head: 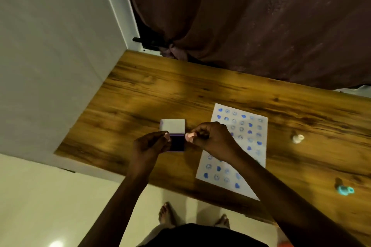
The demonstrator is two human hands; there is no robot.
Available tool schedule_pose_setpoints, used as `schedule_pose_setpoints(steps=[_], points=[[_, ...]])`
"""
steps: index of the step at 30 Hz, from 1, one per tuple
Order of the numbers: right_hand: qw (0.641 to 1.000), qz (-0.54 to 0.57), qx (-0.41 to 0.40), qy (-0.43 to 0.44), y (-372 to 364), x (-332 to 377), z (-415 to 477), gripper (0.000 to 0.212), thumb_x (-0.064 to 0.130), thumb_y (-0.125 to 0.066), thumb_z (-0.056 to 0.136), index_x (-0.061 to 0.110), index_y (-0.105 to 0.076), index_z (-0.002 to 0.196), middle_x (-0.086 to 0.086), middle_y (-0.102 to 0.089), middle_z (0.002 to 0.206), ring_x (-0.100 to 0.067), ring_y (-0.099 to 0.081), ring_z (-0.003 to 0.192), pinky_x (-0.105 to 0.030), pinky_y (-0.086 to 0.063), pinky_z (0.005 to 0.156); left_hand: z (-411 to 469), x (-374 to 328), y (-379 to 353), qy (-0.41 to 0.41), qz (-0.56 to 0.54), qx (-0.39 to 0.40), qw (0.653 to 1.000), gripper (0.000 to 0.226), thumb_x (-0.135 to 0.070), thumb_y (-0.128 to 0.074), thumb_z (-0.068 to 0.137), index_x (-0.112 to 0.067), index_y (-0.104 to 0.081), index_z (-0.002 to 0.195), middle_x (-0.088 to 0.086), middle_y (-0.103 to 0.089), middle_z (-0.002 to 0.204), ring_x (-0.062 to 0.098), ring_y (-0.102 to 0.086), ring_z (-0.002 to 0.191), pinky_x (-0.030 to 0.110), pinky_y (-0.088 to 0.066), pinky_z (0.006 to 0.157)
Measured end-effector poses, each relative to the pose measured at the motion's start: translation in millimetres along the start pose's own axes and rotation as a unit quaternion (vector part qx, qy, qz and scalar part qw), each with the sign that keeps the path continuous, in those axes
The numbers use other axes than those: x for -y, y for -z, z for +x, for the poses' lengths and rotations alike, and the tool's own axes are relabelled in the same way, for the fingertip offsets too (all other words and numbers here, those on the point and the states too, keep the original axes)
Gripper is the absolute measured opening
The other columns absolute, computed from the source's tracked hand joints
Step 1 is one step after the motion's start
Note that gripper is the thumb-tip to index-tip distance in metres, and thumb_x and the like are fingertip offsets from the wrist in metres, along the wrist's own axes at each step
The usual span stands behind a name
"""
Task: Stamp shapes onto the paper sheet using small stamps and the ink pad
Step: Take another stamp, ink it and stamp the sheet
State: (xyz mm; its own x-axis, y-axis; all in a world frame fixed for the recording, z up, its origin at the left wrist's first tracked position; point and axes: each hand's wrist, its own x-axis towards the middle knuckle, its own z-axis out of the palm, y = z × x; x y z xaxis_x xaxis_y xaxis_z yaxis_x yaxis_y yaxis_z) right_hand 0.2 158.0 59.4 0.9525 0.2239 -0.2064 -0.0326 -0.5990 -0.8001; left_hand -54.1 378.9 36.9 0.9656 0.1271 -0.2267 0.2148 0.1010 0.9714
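Observation:
The ink pad [177,143] lies on the wooden table [140,94], its dark blue pad showing and its white lid [173,125] raised behind it. My left hand [149,145] grips the pad's left side. My right hand [212,140] pinches the pad's right edge near the hinge, fingers curled. The paper sheet [255,158], to the right of the pad, carries several rows of blue stamped shapes; my right wrist crosses over it. A white stamp [298,138] and a teal stamp [344,188] lie loose on the table, right of the sheet.
A white wall panel [60,56] bounds the table's left end, and a dark curtain [251,16] hangs behind its far edge. The near edge runs diagonally above my bare feet [166,214]. An orange object [285,243] peeks in at the bottom.

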Motion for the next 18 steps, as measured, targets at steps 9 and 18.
schedule_pose_setpoints(steps=[9,18], points=[[0.959,-0.259,0.068,0.093,-61.2,32.6,29.5,0.026,0.033,-0.063,0.099,0.013,-0.067,0.114,-0.011,-0.073,0.117,-0.026,-0.069,0.110,-0.042,-0.060,0.088,-4.3,4.5,55.5,0.025,-0.027,-0.077,0.996,0.018,-0.017,-0.073,0.095,-0.007,-0.079,0.107,0.017,-0.080,0.099,0.036,-0.077,0.097,0.047,-0.062,0.088],[0.927,-0.350,0.078,0.108,-97.1,41.1,40.7,0.021,0.023,-0.064,0.097,0.012,-0.069,0.114,-0.010,-0.072,0.116,-0.025,-0.070,0.105,-0.032,-0.057,0.079,-1.8,8.8,79.1,0.036,-0.022,-0.080,0.996,0.017,-0.018,-0.072,0.095,-0.007,-0.080,0.105,0.016,-0.080,0.098,0.036,-0.076,0.097,0.048,-0.062,0.091]])
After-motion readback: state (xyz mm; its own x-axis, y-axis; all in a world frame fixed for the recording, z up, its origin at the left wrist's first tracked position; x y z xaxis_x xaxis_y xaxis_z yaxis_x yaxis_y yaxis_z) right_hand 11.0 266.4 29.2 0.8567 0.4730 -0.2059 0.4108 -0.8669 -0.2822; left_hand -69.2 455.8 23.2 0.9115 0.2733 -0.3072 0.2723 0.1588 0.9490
